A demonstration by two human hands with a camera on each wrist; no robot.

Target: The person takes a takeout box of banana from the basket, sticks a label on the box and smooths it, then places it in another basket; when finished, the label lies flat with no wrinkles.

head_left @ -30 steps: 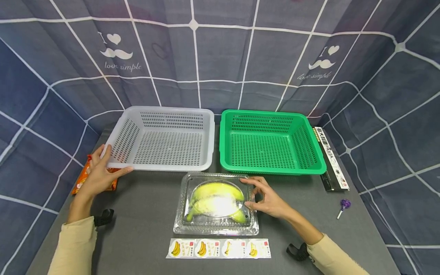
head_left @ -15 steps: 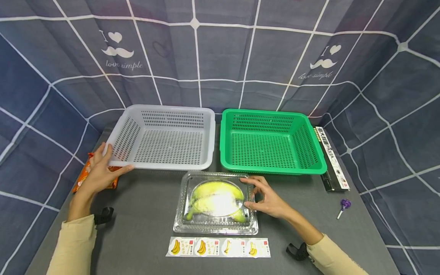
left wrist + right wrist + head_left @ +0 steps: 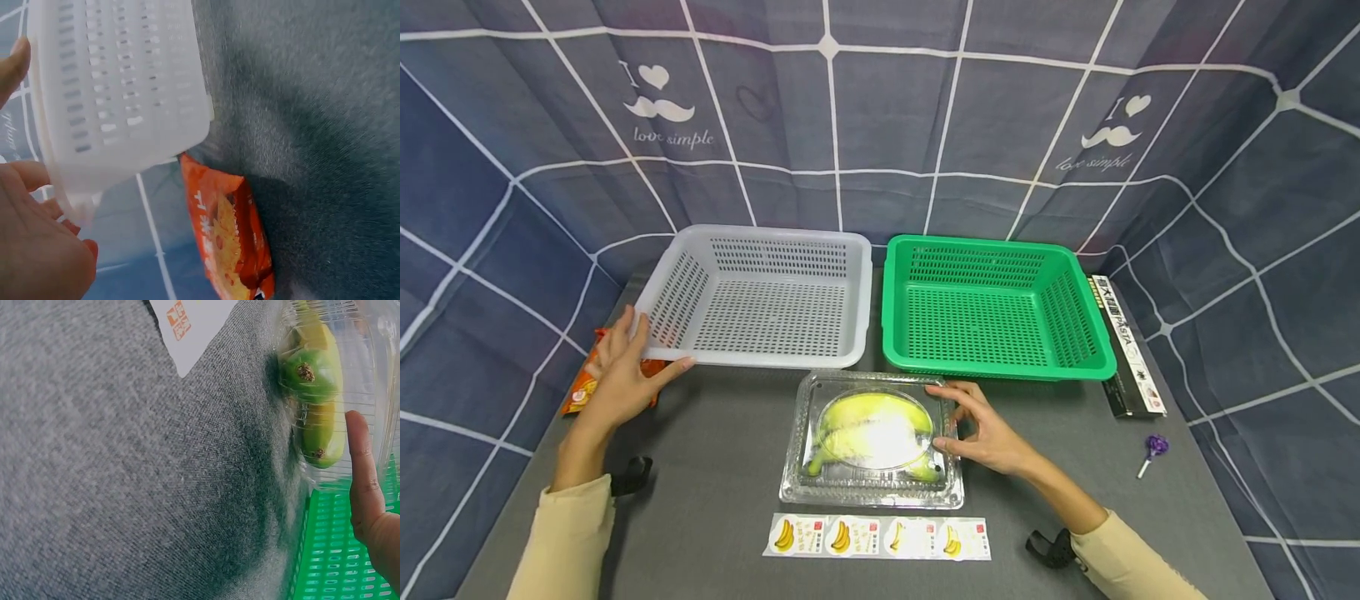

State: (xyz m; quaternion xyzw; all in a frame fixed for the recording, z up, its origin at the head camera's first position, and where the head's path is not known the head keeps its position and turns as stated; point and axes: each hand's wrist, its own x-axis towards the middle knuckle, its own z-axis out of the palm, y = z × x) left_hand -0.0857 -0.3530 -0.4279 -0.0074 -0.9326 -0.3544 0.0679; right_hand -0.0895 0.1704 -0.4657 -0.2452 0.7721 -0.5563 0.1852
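My left hand [image 3: 622,375] is spread at the near left corner of the white basket [image 3: 778,358]. In the left wrist view its fingertips touch the basket's rim, and the thumb [image 3: 15,69] lies farther along it. My right hand [image 3: 981,433] rests at the right edge of a clear plastic clamshell box [image 3: 797,467]. In the right wrist view the straight thumb [image 3: 362,469] lies against the box's side. Green-yellow bananas [image 3: 842,417] are inside the box; glare hides part of them. A strip of banana stickers [image 3: 877,537] lies in front of the box.
A green basket [image 3: 996,367] stands right of the white one. An orange snack packet [image 3: 231,231] lies beside the white basket's corner. At the right are a black-and-white pasta box [image 3: 1127,354] and a purple lollipop [image 3: 1156,446]. A grey checked curtain [image 3: 880,108] encloses the table.
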